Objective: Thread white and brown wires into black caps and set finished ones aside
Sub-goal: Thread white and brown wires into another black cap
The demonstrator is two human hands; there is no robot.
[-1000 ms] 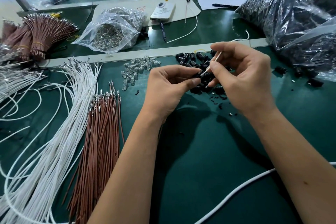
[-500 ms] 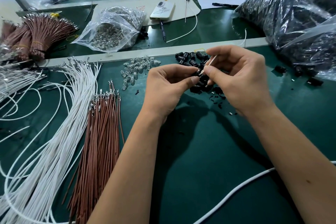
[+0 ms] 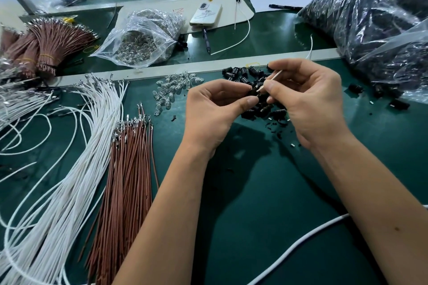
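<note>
A small black cap (image 3: 254, 90) sits pinched in the fingers of the left hand (image 3: 215, 109), just above the pile of caps (image 3: 245, 74) on the green counter (image 3: 266, 192). The right hand (image 3: 310, 99) pinches a white wire (image 3: 269, 81) and points its tip at the cap. This looks like the threading step. Next the tip must find the little hole. White wires (image 3: 76, 157) and brown wires (image 3: 129, 169) wait on the left. Tiny bulbs (image 3: 173, 87) lie close by. Nothing blocks the hands.
</note>
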